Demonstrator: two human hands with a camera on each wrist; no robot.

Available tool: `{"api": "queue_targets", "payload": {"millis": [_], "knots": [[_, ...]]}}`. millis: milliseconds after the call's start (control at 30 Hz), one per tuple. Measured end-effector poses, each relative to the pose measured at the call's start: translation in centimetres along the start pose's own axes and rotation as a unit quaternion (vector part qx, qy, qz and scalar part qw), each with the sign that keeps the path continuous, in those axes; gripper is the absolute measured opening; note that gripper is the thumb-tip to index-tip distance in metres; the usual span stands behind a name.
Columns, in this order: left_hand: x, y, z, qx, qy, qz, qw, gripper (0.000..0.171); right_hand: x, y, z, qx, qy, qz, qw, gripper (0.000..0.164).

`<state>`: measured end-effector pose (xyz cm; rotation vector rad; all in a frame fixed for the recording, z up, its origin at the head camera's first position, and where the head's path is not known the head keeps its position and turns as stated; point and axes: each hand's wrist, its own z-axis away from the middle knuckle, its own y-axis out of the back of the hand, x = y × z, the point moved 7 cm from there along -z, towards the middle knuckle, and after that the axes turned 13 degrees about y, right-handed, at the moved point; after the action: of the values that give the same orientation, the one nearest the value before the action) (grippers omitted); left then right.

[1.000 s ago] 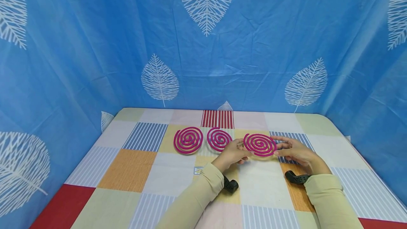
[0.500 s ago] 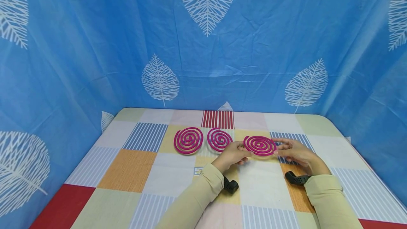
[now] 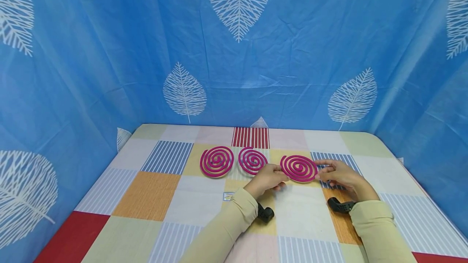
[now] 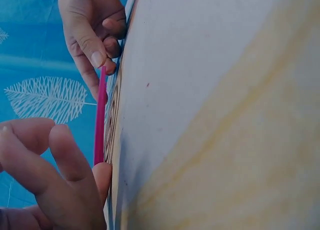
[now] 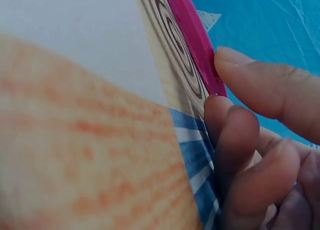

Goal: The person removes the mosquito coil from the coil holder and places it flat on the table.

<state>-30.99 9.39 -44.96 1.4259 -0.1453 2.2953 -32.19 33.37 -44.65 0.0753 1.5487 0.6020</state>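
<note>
A magenta mosquito coil point(image 3: 299, 168) is held between both hands at the right of the table's middle. My left hand point(image 3: 267, 178) pinches its left edge, and the right hand point(image 3: 340, 177) grips the right edge between thumb and fingers. Seen edge-on in the left wrist view, the coil point(image 4: 100, 120) is slightly above the cloth. Its spiral shadow shows beneath it in the right wrist view, where the thumb presses on the coil's rim point(image 5: 202, 40). Two similar coils lie to the left: one far left point(image 3: 217, 161), the other point(image 3: 252, 160) just beyond my left hand.
A patchwork tablecloth point(image 3: 197, 198) covers the table. Blue curtains point(image 3: 285, 72) with white leaf prints stand behind it and at both sides. A small printed label-like patch point(image 3: 228, 196) is left of my left wrist. Black camera mounts point(image 3: 341, 205) sit at the wrists.
The held coil has dipped slightly and its tilt has shifted a little. My left hand has sunk slightly with it. The other two coils stay in place.
</note>
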Motion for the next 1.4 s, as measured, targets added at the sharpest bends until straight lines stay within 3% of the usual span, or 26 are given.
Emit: {"api": "queue_targets", "payload": {"millis": [233,500,633,767,1000,1200,1400], "knots": [[0.3,-0.1,0.3,-0.002,-0.011,-0.017,0.9998,0.062,0.1,0.0,0.4,0.019,-0.029,0.003,0.999,0.071],[1.5,0.4,1.2,0.008,-0.016,-0.03,0.9994,0.061,0.0,-0.1,0.3,0.018,-0.02,0.005,1.0,0.068],[2.2,0.8,1.7,0.006,-0.041,-0.049,0.9979,0.06,-0.1,-0.1,0.2,0.018,-0.017,0.008,1.0,0.066],[3.0,1.2,2.2,0.009,-0.085,-0.074,0.9935,0.056,-0.4,-0.1,0.1,0.015,-0.007,-0.005,1.0,0.066],[4.3,1.8,2.9,0.0,-0.119,-0.083,0.9895,0.044,-1.3,-0.1,-0.3,-0.004,0.029,-0.058,0.998,0.067],[5.7,2.1,3.9,-0.031,-0.15,-0.073,0.9855,0.041,-2.6,0.1,-0.1,-0.011,0.084,-0.125,0.989,0.034],[6.4,2.3,4.6,-0.048,-0.163,-0.074,0.9826,0.043,-4.0,0.0,-0.1,-0.019,0.137,-0.131,0.982,0.035]]}}
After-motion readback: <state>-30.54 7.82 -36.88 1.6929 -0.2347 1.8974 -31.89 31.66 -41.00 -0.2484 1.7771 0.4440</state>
